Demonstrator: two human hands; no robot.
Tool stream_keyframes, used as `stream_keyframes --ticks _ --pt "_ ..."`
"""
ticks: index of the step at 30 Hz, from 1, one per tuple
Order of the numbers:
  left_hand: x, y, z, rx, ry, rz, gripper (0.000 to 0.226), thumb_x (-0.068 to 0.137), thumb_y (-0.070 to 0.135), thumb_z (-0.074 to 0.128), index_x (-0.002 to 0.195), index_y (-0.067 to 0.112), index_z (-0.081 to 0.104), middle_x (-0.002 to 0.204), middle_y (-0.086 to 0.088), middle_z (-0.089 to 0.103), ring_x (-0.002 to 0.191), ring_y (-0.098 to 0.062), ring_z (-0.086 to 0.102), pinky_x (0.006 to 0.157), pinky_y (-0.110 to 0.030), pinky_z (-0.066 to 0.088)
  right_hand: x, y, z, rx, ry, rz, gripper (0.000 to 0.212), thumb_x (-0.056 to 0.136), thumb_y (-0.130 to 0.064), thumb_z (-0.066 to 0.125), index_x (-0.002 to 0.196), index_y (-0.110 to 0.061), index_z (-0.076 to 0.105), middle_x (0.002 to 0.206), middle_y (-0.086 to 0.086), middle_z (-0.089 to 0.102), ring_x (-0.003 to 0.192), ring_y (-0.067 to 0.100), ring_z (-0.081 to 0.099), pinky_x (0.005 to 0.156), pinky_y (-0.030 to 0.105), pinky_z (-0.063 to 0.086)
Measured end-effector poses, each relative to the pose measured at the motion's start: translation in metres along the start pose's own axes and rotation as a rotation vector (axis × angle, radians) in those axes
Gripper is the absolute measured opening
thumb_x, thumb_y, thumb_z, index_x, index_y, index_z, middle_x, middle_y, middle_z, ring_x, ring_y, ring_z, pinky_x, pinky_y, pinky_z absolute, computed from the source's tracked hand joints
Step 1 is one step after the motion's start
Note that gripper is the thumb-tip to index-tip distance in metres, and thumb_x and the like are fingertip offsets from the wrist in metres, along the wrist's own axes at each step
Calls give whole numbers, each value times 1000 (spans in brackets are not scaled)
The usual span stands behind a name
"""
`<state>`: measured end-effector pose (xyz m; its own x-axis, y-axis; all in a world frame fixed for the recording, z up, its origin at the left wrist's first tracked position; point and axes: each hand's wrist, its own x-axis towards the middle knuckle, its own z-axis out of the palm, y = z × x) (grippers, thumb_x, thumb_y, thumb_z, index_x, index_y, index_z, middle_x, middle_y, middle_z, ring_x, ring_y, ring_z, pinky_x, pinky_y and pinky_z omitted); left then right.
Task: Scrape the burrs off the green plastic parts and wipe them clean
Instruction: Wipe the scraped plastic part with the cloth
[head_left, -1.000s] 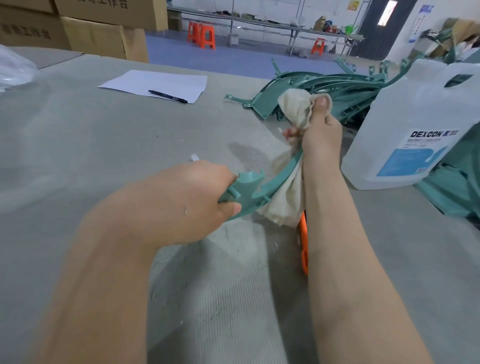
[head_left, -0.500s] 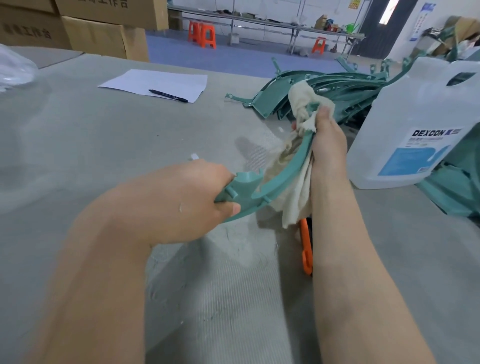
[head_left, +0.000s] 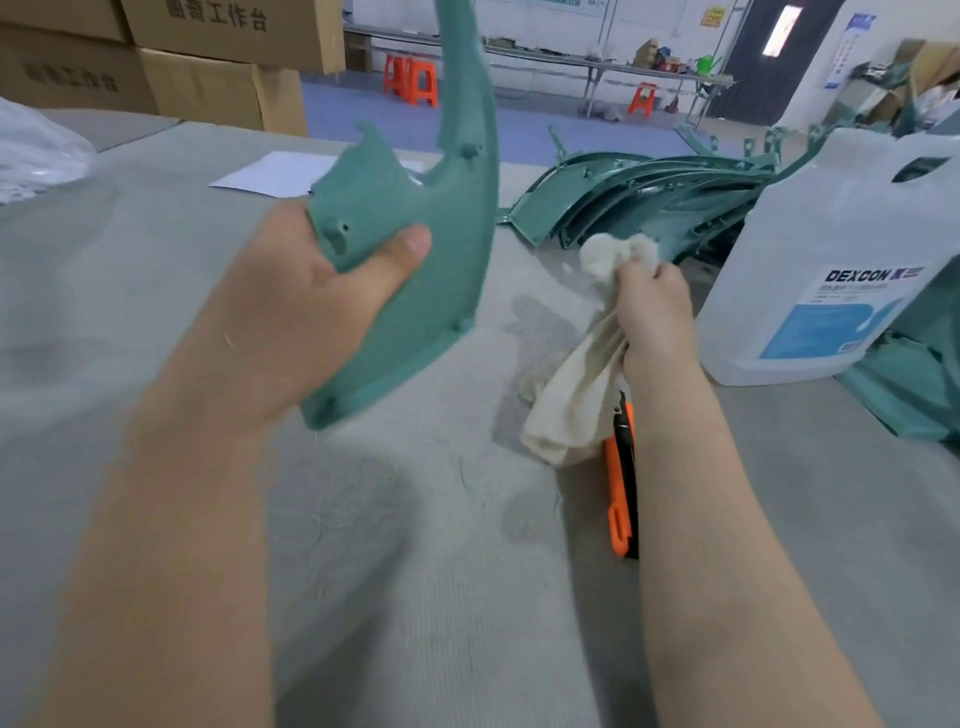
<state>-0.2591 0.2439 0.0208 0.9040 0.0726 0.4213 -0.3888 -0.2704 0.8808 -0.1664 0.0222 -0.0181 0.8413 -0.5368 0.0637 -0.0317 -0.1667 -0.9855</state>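
Green plastic part (head_left: 415, 249) stands upright at ten o'clock, gripped by the left hand (head_left: 311, 312); the right hand (head_left: 652, 306) clutches the cloth (head_left: 576, 395) apart from it. Wiping looks paused; the pile (head_left: 649, 197) at one o'clock likely remains.

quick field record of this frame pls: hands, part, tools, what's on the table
left hand: grips green plastic part, raised on end above the table
right hand: grips cream rag, clear of the part
rag on part: no
utility knife: orange, on the table, under the right forearm, not held
jug: white, label DEXCON, standing right
green parts pile: beyond the rag, beside the jug
paper sheet: far side of grey table
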Motion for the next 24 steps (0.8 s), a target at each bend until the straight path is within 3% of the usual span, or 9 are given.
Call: stream_keyframes --ticks 3,6,9,11,13,15,17,20,24 --pt "3 -11 16 -471 -11 -160 10 91 23 62 93 24 72 98 6 75 94 -14 71 82 -34 56 -14 -2 2 -45 -37 -100 17 97 -19 50 104 -6 58 83 -2 53 79 13 49 60 21 36" --pt "8 -22 35 -773 -8 -380 27 100 22 47 120 14 63 114 -3 70 102 -18 68 89 -35 55 -48 -15 6 217 -77 -240 15 98 -24 54 98 -11 62 84 -7 62 75 4 56 70 17 44" --pt "13 -25 44 -1031 -162 -507 38 103 34 34 125 11 56 119 -3 67 104 -17 65 94 -34 53 -97 -11 25 69 -274 -613 29 98 -28 48 121 -14 61 125 4 62 117 16 54 105 35 40" --pt "11 -26 46 -1131 -244 -528 40 103 42 30 121 18 55 110 0 68 100 -14 66 89 -31 55 -118 3 41 -297 -399 -823 44 99 -28 39 142 -20 46 154 3 36 145 22 25 119 43 15" --pt "9 -29 47 -1174 -239 -505 47 103 46 26 119 17 59 110 0 70 101 -14 68 88 -30 55 -106 12 51 -502 -329 -755 46 104 -30 32 149 -24 35 164 -1 8 150 23 -2 120 46 1" --pt "6 -34 48 -1170 -203 -453 49 103 44 23 118 14 60 113 -3 70 105 -16 67 91 -30 54 -83 9 51 -478 -233 -577 43 105 -25 33 147 -20 38 164 7 -4 150 26 -6 120 41 2" --pt "4 -37 52 -1133 -173 -445 47 103 42 25 111 14 62 105 -2 73 98 -14 69 85 -27 56 -63 5 48 -299 -281 -439 37 105 -17 34 140 -12 45 158 14 19 145 26 18 113 28 18" --pt "3 -39 60 -1043 -136 -499 45 102 43 30 106 14 65 101 -2 74 94 -14 70 80 -27 58 -53 14 49 -181 -194 -362 28 104 -17 36 121 -6 56 109 2 55 99 18 48 72 20 28" --pt "6 -44 64 -853 38 -459 32 101 39 37 109 19 60 102 4 73 93 -10 70 81 -26 56 -46 21 34 -93 14 -249 30 102 -13 39 124 -10 59 110 1 64 100 17 57 73 19 35"
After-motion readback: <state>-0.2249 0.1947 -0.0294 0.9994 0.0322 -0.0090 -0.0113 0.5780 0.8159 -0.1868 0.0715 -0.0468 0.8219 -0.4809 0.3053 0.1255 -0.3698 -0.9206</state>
